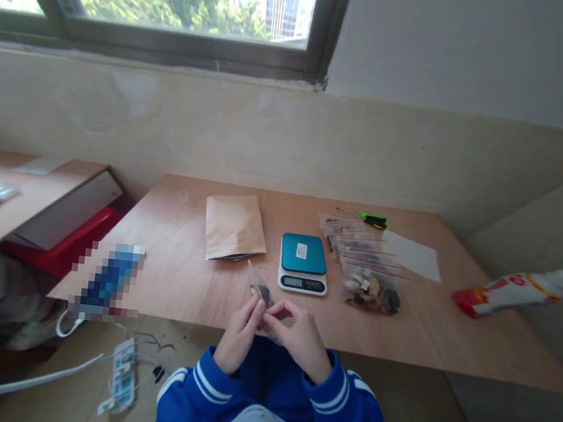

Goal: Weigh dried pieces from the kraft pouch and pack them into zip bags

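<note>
At the table's front edge, both hands pinch a small clear zip bag [262,291] with some dark pieces in it. My left hand [241,333] grips its left side, thumb and fingers pressed together. My right hand [297,333] holds the bag's near right part between thumb and forefinger. Just beyond the hands, a kitchen scale [303,263] with a teal top and a white base stands on the table. Behind the bag lies a brown paper pouch [236,226]. To the right of the scale, several filled zip bags [371,289] overlap in a row, holding stone-like pieces.
A green and black screwdriver [374,221] and a white paper sheet [415,255] lie at the back right. A white and red bottle [514,292] is farther right. At the left edge is a blurred-out blue object [110,280]; a power strip [124,374] with cables lies below.
</note>
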